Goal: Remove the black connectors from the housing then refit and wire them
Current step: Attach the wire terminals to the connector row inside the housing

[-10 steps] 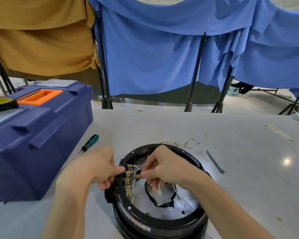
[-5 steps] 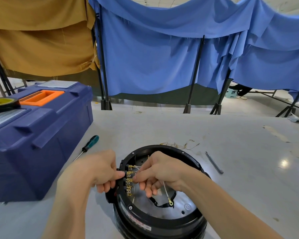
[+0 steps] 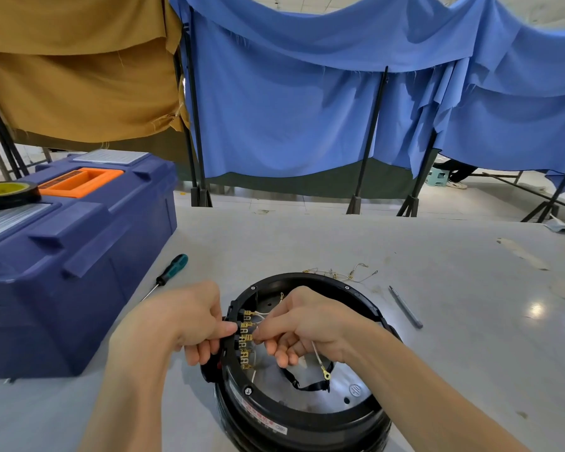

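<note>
A round black housing stands upside down on the grey table, its metal base plate showing inside. Black connectors with brass terminals sit in a row on its inner left wall. My left hand grips the housing's left rim, thumb pressed beside the terminals. My right hand reaches into the housing and pinches a white wire at one brass terminal. The wire's free end carries a brass ring lug that hangs below my fingers. A black strap lies on the base plate.
A big blue toolbox with an orange handle and a tape roll fills the left. A green-handled screwdriver lies beside it. Loose wires lie behind the housing, a thin grey tool to its right. Blue and tan cloths hang behind.
My right hand shifted slightly left toward the terminal row, and the white wire with its ring lug now hangs out below my fingers. My left hand kept its grip on the rim.
</note>
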